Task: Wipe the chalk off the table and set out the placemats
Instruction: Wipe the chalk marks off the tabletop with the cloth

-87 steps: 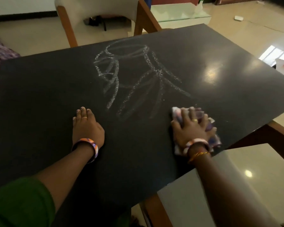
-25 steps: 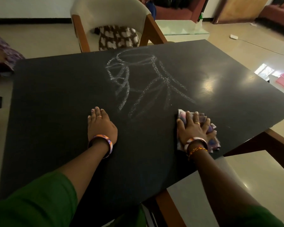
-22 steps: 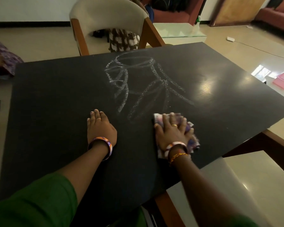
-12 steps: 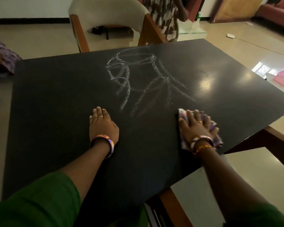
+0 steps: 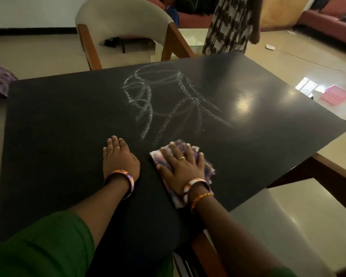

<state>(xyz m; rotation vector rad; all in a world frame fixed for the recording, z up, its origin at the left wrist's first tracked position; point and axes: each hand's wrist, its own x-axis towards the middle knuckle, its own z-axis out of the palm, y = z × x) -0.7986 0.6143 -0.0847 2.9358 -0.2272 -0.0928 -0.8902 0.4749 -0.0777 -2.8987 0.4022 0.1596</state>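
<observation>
My right hand (image 5: 181,166) presses flat on the cloth (image 5: 205,168), just below the chalk (image 5: 168,102). My left hand (image 5: 119,159) rests open on the table (image 5: 58,126), fingers seemingly straight.

Left hand (image 5: 119,160): flat, palm down, fingers straight and together, forearm extended forward, green sleeve at upper arm, bangle at wrist. Right hand (image 5: 181,165): flat, palm down, fingers spread and straight, pressing downward; bangle and thread at wrist.

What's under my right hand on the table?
A folded patterned cloth lies under your right hand, pressed flat on the black table. The surface beneath the cloth is covered.
</observation>
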